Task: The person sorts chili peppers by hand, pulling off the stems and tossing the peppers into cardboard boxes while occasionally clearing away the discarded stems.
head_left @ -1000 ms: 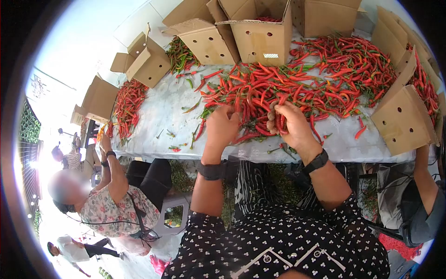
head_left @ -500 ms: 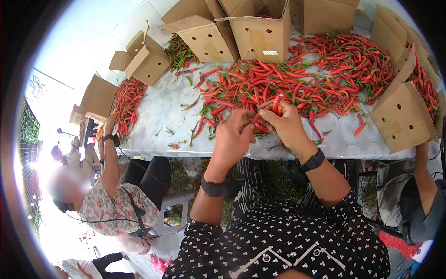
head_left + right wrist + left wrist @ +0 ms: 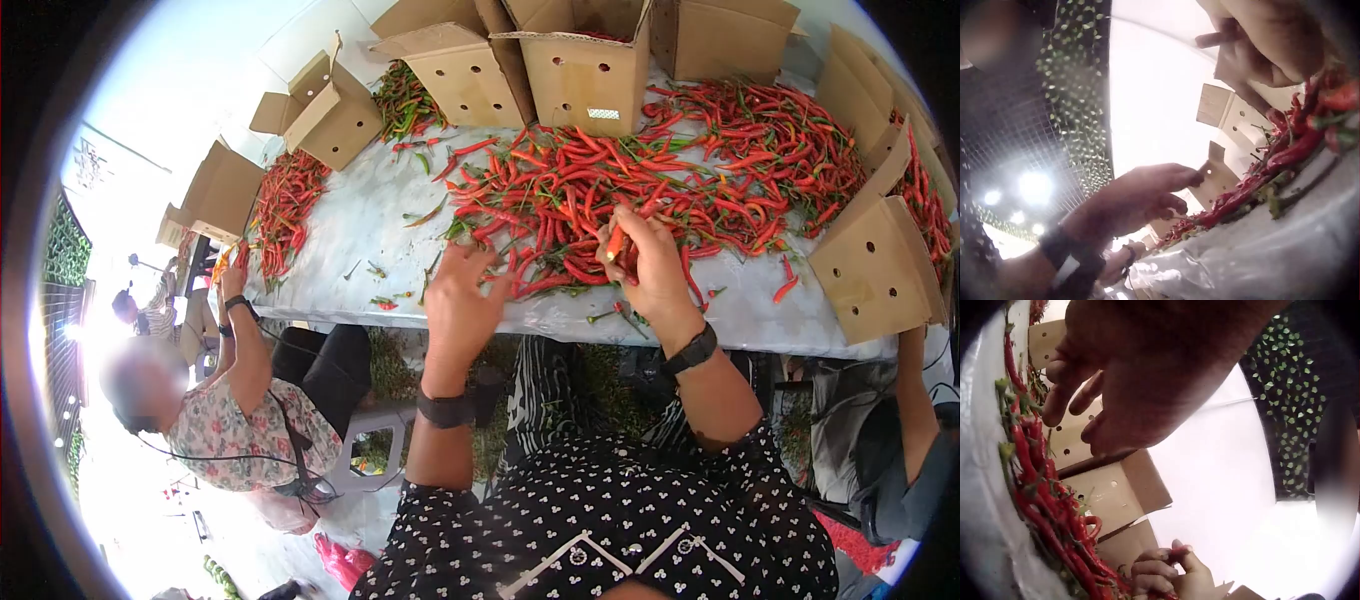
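Observation:
A broad heap of red chili peppers (image 3: 590, 185) lies on the table in front of me. My left hand (image 3: 463, 305) hovers at the near-left edge of this heap, fingers spread and holding nothing. In the left wrist view its loosely bent fingertips (image 3: 1054, 412) hang above the peppers. My right hand (image 3: 655, 270) curls round red chili peppers at the heap's front, with one chili (image 3: 616, 243) showing between thumb and fingers. Seen from the left wrist, a chili (image 3: 1180, 550) pokes out at that thumb. How many it holds is hidden by the palm.
Cardboard boxes (image 3: 585, 80) line the back, and another box (image 3: 875, 275) stands at the right edge. Loose stems and a few chilies lie on the pale table cover (image 3: 380, 235). At left, a person in a flowered shirt (image 3: 255, 430) works at another chili pile (image 3: 285, 205).
My hands met over the heap's front edge half a second ago. Now the left hand has moved away to the left and spread its fingers; the right keeps hold of chilies.

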Tool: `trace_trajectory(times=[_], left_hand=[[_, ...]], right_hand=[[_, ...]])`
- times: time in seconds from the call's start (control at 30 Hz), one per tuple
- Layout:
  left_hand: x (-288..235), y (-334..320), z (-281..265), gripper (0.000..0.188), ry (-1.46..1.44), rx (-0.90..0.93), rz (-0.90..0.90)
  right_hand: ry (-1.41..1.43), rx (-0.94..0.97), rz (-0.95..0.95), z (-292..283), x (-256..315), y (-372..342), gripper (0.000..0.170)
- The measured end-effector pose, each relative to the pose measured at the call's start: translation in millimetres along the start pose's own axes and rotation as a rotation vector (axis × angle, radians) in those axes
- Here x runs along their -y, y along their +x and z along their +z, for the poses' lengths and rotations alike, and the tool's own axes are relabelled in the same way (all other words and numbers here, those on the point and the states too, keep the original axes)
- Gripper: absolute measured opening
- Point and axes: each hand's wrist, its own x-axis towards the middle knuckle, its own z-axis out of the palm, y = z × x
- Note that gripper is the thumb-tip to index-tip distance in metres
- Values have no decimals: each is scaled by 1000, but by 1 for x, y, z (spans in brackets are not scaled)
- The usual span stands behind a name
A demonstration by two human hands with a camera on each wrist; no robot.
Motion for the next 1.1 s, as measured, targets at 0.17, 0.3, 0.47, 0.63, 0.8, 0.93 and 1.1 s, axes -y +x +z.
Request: trace_trajectory(times=[0.17, 0.3, 0.47, 0.63, 0.8, 0.93, 1.1], left_hand=[[-4, -11, 16, 19, 59, 105, 41], [5, -7, 18, 17, 28, 96, 52], [6, -6, 15, 16, -3, -46, 97], [19, -14, 16, 17, -90, -43, 14], [26, -14, 20, 14, -47, -76, 56], [22, -14, 21, 8, -209, -152, -46], [20, -11, 27, 6, -485, -176, -227]], right_hand=[[-464, -1, 13, 9, -7, -7, 17], [-600, 74, -67, 12, -8, -8, 17], [-631, 92, -103, 12, -8, -8, 19], [-657, 112, -183, 8, -20, -6, 18], [-602, 99, -148, 13, -16, -8, 17], [-584, 74, -114, 10, -17, -7, 16], [-566, 77, -93, 15, -12, -9, 15]])
